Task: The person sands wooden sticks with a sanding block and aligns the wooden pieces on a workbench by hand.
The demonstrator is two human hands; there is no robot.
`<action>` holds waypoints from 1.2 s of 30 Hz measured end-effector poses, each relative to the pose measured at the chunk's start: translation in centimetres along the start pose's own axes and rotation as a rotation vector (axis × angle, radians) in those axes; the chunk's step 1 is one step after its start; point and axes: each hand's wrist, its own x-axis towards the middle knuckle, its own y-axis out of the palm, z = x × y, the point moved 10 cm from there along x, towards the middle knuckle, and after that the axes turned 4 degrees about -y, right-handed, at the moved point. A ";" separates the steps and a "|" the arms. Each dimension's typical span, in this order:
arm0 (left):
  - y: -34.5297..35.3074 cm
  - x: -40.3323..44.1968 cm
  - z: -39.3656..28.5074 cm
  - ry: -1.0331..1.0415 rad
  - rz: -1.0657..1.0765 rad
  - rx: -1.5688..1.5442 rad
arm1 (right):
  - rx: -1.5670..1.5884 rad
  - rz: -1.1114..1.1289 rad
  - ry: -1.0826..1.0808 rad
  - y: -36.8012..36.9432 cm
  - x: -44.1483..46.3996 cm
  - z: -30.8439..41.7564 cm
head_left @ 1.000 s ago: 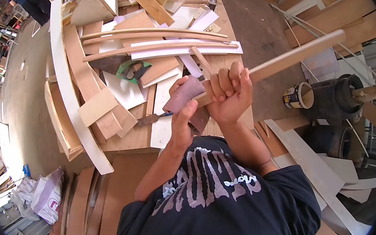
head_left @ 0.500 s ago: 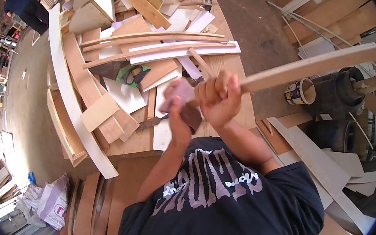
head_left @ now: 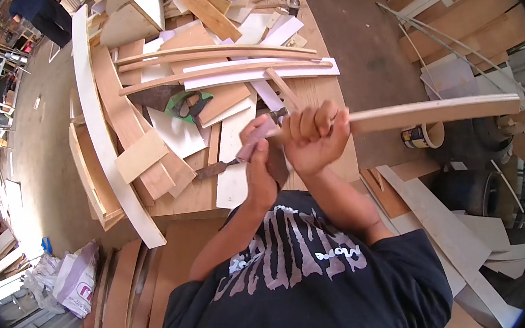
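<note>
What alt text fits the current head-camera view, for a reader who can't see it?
A person's right hand grips a long, narrow, light-brown wooden strip, while the left hand holds a curled mauve sheet close beside it. Around them, a light-brown wooden workbench is strewn with wooden and white offcuts and a green-and-black tool handle.

the wooden strip (head_left: 435, 114) in my right hand (head_left: 316, 137) is long, narrow and straight-sided, with a pale upper edge and a browner side face. it lies nearly level, running from my fist out past the bench's side to a square-cut far end, bare and unpainted. the mauve sheet (head_left: 256, 140) in my left hand (head_left: 259, 167) is thin and bent over, gripped by thumb and fingers beside the strip's near end; blur hides whether the two touch there.
</note>
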 end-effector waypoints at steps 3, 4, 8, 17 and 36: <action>0.0 0.6 0.3 0.013 0.006 -0.044 | -0.022 -0.043 -0.050 -0.3 0.9 0.3; 0.1 1.2 -0.9 0.010 -0.036 -0.130 | -0.023 -0.045 -0.056 -0.8 0.3 0.3; 0.8 0.8 -1.5 0.033 0.025 -0.050 | -0.034 0.028 -0.010 -0.3 -0.5 0.1; 0.7 0.9 -1.6 0.031 0.086 0.058 | 0.059 -0.162 0.072 -2.5 -0.5 -0.8; 0.0 -0.1 -2.3 0.079 0.072 0.320 | 0.032 -0.051 -0.020 -1.5 -1.0 -0.3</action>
